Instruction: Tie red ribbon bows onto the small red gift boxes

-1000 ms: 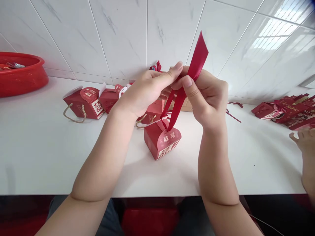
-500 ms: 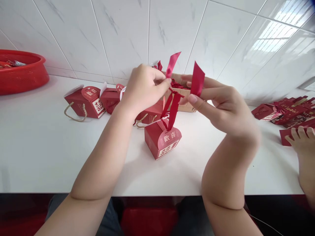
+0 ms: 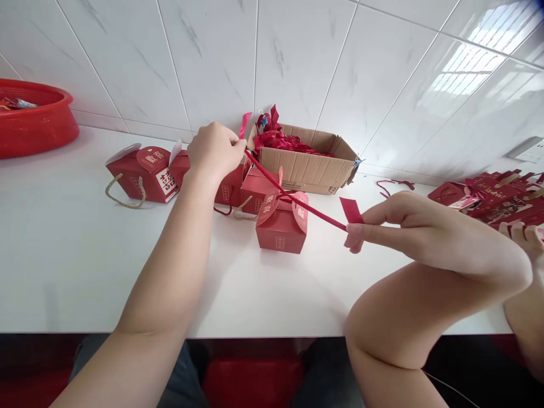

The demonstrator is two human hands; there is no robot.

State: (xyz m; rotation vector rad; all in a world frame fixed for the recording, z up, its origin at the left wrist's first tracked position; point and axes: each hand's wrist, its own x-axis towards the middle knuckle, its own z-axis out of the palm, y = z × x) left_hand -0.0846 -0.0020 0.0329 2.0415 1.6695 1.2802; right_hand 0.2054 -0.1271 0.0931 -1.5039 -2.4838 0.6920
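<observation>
A red ribbon (image 3: 319,216) is stretched taut between my two hands, slanting down to the right across the top of a small red gift box (image 3: 280,231). My left hand (image 3: 219,150) pinches one end above and left of the box, a short tail sticking up past the fingers. My right hand (image 3: 395,229) grips the other end to the right of the box, with a loose tail showing at the fingertips. The box stands on the white table, its rounded flaps raised toward each other under the ribbon.
Behind stands a cardboard box (image 3: 306,165) of red ribbons, against the tiled wall. More red gift boxes (image 3: 142,173) with rope handles line the left. A red basin (image 3: 36,127) sits far left. At right are red bags (image 3: 501,195) and another person's hand (image 3: 527,241).
My hands have moved apart, left hand leftward and right hand rightward and down, drawing the ribbon tight. The gift box has turned, and its long side now faces me.
</observation>
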